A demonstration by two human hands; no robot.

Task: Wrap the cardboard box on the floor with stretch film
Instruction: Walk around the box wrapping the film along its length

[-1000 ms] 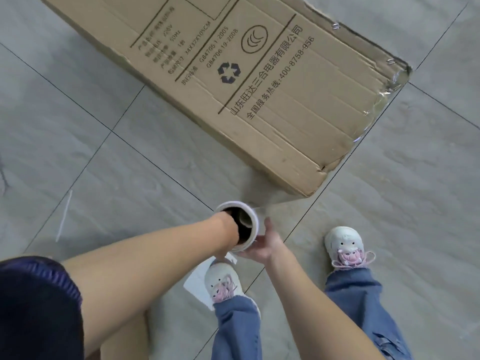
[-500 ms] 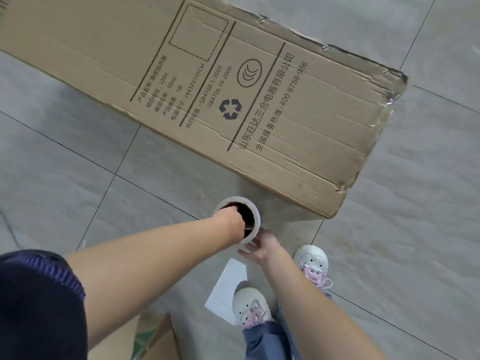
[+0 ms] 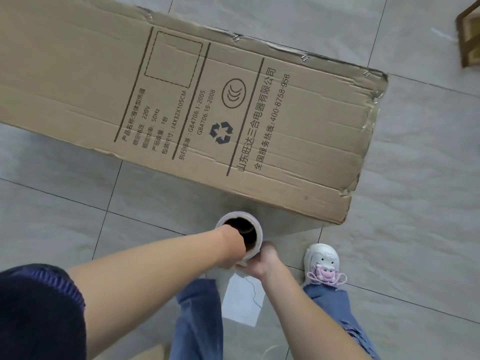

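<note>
The long cardboard box (image 3: 207, 113) lies flat on the grey tiled floor (image 3: 415, 178), its long axis running from the upper left, out of view, down to the right. Its stapled, ragged end sits just beyond the person's white shoe (image 3: 322, 263). The printed face is up.

Just off the box's near corner the roll of stretch film (image 3: 242, 237) stands on end, its open core facing up at the camera. A faint sheen between roll and box may be film already drawn out, though it is too clear to be sure.

The left hand (image 3: 232, 249) has its fingers plunged into the core, so whether they are spread or bunched cannot be told. The right hand (image 3: 262, 261) cups the outside of the roll low down, fingers curled against it.

The risks, as I judge them: the torn, stapled corner could snag and rip the film as it passes round. With the box flat on the tiles, film cannot go under it without a lift. The loose white paper (image 3: 242, 300) between the feet could slide underfoot.
</note>
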